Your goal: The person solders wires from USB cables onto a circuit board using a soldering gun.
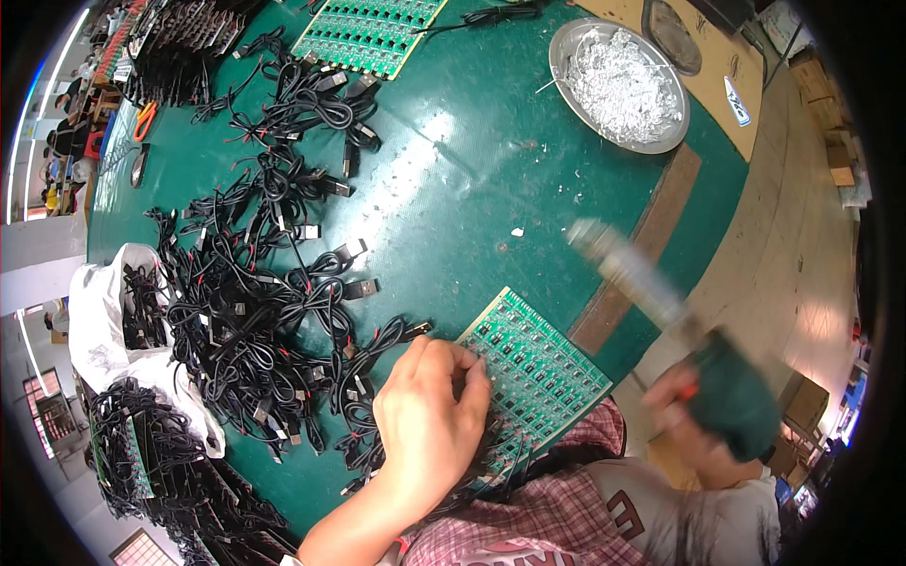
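My left hand (432, 406) is closed, with thumb and forefinger pinched at the left edge of a green circuit board panel (538, 368). What lies between those fingertips is hidden; black cable shows close beside them. The panel carries rows of small dark parts and lies tilted at the table's near edge. Away to the right, my right hand (684, 415) grips a gun-shaped tool (731, 396) with a dark green body, an orange trigger and a long pale barrel. Motion blurs the tool and hand, and the barrel points up and left over the table edge.
Bundled black USB cables (255, 311) heap over the table's left side, beside a white bag (99, 321). A round metal plate (557, 71) holds silvery scraps at the far right. Another circuit board panel (363, 38) lies at the back. Orange-handled scissors (144, 121) rest far left.
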Demonstrator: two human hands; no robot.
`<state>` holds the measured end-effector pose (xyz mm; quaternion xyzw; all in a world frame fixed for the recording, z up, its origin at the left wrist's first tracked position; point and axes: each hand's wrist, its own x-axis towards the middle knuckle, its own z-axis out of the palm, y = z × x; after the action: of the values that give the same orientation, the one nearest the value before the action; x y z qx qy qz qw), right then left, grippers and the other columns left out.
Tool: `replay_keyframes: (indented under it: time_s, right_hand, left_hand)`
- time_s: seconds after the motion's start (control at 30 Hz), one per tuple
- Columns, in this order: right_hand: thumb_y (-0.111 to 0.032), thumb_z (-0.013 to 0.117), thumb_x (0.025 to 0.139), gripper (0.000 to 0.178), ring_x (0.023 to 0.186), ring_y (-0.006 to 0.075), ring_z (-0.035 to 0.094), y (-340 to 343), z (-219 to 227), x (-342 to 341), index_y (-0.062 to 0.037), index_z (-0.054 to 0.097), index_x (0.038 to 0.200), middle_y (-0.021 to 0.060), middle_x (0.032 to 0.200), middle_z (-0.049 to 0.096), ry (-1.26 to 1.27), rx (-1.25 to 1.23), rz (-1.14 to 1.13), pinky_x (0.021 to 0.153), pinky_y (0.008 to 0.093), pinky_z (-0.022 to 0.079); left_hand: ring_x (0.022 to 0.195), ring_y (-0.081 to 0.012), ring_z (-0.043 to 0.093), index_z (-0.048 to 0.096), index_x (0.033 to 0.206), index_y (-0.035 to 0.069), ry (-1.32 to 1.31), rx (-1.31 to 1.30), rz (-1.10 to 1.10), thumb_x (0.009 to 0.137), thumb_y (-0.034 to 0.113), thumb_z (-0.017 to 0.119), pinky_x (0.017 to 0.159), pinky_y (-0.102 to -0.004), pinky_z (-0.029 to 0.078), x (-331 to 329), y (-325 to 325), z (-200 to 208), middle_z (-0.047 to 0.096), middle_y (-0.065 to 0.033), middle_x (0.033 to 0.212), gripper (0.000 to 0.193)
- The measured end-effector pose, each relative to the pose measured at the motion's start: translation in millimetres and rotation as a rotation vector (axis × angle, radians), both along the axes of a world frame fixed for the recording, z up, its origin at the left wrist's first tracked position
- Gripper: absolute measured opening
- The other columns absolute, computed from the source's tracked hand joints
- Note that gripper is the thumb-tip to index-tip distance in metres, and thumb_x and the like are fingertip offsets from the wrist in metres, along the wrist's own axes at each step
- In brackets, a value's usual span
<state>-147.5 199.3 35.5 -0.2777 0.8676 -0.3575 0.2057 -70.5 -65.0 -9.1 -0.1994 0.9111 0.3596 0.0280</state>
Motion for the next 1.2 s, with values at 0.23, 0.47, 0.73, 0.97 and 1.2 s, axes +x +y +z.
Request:
replay_keyframes:
  time_s: [0.23, 0.47, 0.73, 0.97, 1.2]
  right_hand:
    - [-0.023, 0.068, 0.087, 0.041, 0.056, 0.0094, 0.048, -11, -39, -21, -0.0047, 0.048, 0.118, 0.0069, 0.079, 0.058, -0.235, -0.617, -0.661, 0.053, 0.0223, 0.039]
    - [-0.008, 0.059, 0.091, 0.037, 0.062, 0.0115, 0.052, -11, -43, 9, -0.0035, 0.045, 0.125, 0.0134, 0.089, 0.063, -0.529, -0.622, -0.508, 0.057, 0.0271, 0.045]
    - [-0.015, 0.064, 0.088, 0.038, 0.056, 0.0116, 0.051, -10, -50, 23, -0.0049, 0.045, 0.121, 0.0109, 0.080, 0.062, -0.541, -0.618, -0.525, 0.053, 0.0262, 0.044]
    - [-0.014, 0.059, 0.091, 0.038, 0.063, 0.0142, 0.053, 16, -55, 38, -0.0083, 0.042, 0.124, 0.0148, 0.087, 0.063, -0.533, -0.425, -0.227, 0.058, 0.0304, 0.047]
    - [0.006, 0.060, 0.080, 0.029, 0.068, 0.0141, 0.060, -5, -37, 35, 0.0049, 0.060, 0.109, 0.0066, 0.081, 0.063, -0.693, -0.302, -0.246, 0.060, 0.0291, 0.048]
  left_hand:
    - [0.065, -0.0281, 0.062, 0.058, 0.081, 0.002, 0.051, -0.050, -0.023, 0.079, 0.004, 0.072, 0.059, -0.0382, 0.050, 2, 1, -2, 0.059, -0.0116, 0.076, 0.013]
    - [0.084, -0.0351, 0.062, 0.061, 0.093, 0.004, 0.161, -0.084, -0.134, 0.082, 0.010, 0.068, 0.072, -0.0456, 0.051, 1, -21, 24, 0.060, -0.0152, 0.087, 0.014]
    - [0.068, -0.0122, 0.056, 0.064, 0.094, -0.002, 0.089, -0.449, 0.090, 0.081, 0.003, 0.075, 0.064, -0.0266, 0.045, -15, -85, 14, 0.065, -0.0102, 0.078, 0.017]
    - [0.063, -0.0034, 0.042, 0.068, 0.093, 0.002, 0.435, 0.241, 0.577, 0.086, 0.009, 0.068, 0.058, -0.0201, 0.031, 35, -141, 66, 0.061, 0.0019, 0.078, 0.010]
    - [0.064, -0.0120, 0.041, 0.054, 0.087, 0.001, 0.464, 0.315, 0.115, 0.086, 0.020, 0.072, 0.059, -0.0237, 0.033, 52, -140, 116, 0.050, -0.0062, 0.075, 0.027]
